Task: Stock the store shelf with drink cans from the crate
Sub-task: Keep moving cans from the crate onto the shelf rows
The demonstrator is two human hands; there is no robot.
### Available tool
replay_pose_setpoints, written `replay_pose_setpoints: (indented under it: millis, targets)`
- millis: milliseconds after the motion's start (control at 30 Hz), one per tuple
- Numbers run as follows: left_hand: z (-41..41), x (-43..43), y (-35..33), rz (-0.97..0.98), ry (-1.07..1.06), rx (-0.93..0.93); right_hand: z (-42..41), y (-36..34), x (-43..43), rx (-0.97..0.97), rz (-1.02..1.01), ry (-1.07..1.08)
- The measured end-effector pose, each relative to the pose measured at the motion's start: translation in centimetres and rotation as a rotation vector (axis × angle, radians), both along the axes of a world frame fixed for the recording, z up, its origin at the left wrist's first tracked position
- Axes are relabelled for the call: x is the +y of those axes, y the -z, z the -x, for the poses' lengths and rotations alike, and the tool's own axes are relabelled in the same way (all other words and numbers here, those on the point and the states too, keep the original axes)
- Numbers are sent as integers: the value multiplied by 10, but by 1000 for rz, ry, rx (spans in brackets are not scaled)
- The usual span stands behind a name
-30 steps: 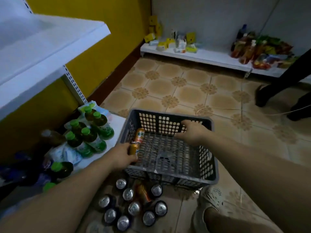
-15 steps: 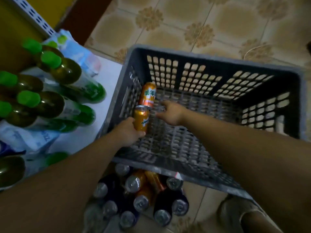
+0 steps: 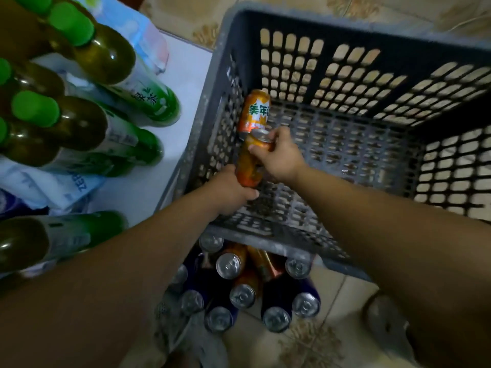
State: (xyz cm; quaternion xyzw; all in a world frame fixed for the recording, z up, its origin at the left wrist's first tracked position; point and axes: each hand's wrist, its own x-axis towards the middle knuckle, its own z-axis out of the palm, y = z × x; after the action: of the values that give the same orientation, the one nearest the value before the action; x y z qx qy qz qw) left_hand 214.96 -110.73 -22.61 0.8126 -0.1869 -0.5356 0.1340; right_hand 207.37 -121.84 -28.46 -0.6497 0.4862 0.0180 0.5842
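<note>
A grey slotted crate (image 3: 353, 25) stands on the tiled floor. Two orange drink cans are inside it against its left wall. My left hand (image 3: 228, 191) grips the lower part of the nearer orange can (image 3: 248, 166). My right hand (image 3: 279, 155) pinches the same can near its silver top. The second orange can (image 3: 254, 110), with green lettering, lies just beyond it, untouched. The low white shelf (image 3: 183, 75) runs along the crate's left side.
Green-capped tea bottles (image 3: 106, 54) and plastic packets crowd the white shelf at left. Several upright cans, blue and orange (image 3: 243, 294), stand on the floor in front of the crate. A shoe (image 3: 385, 320) is at the lower right.
The view has closed in on the crate. My right hand moved left from the crate floor onto the top of the can that my left hand holds.
</note>
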Motion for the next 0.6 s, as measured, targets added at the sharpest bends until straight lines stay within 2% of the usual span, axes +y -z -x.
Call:
replay_pose_setpoints:
  millis: [133,267,467,600]
  targets:
    - [20,0,-55,139,-26,23,40,-79,-8,-56,85,168]
    - [43,7,-145,347,-12,11,65,-179,-1,-219,130,299]
    - [64,49,-292,580,-176,6,87,-348,40,-540,89,370]
    - [76,99,-389,708,-260,393,113,-442,84,-752,-20,319]
